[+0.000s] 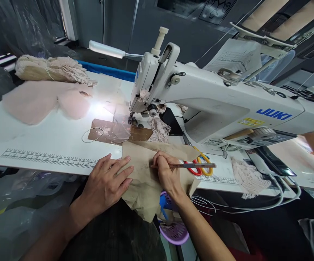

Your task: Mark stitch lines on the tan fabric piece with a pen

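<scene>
A beige fabric piece lies over the front edge of the white sewing table. My left hand rests flat on its left side, fingers stretched out. My right hand pinches a thin metal tool, like tweezers, with its tip against the fabric. The white sewing machine stands just behind, its needle area lit by a lamp. A piece of lace lies under the machine's arm.
Red and yellow-handled scissors lie right of my right hand. Pink fabric pieces and a lace bundle sit at the far left. More lace lies at the right. A purple basket hangs below the table edge.
</scene>
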Motion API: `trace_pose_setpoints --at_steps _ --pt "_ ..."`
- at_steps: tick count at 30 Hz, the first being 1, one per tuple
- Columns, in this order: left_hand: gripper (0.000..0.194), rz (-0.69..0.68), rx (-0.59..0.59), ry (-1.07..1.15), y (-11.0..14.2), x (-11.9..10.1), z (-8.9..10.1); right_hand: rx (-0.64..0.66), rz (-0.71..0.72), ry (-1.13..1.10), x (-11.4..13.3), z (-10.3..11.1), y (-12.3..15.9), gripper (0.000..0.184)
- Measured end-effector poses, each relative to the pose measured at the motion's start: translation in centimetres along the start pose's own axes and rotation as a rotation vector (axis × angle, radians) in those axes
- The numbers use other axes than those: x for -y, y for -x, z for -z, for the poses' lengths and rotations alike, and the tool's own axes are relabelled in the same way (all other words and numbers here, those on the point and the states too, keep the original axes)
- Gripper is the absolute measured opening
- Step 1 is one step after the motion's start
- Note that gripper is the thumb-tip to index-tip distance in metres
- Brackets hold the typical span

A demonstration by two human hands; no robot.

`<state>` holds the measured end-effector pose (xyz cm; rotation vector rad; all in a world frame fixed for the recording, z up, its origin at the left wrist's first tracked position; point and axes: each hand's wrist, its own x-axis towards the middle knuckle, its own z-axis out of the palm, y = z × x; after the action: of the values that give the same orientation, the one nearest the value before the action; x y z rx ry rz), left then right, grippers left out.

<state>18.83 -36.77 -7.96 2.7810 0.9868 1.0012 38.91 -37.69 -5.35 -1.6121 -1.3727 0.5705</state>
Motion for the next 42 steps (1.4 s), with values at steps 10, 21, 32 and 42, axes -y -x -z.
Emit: trace_pose_setpoints --at_steps 10,21,32,42 --pt "0.024 -0.007 -0.001 -0.011 0.0 0.0 0.1 0.036 0.025 0.002 -0.3 -0.2 0.0 0.022" --pt "0.023 -0.028 -0.052 -0.008 0.0 -0.2 -0.3 -0.395 0.232 0.181 0.0 5.7 -1.8 0.028" --pt "0.035 -0.137 0.03 -0.335 -2.3 2.9 1.5 -0.151 0.478 0.737 -4.4 13.2 -3.5 0.026" --pt "0.033 -0.143 -0.001 -0.365 -2.0 2.7 -0.8 0.141 0.424 0.902 -4.9 13.5 -4.6 0.063"
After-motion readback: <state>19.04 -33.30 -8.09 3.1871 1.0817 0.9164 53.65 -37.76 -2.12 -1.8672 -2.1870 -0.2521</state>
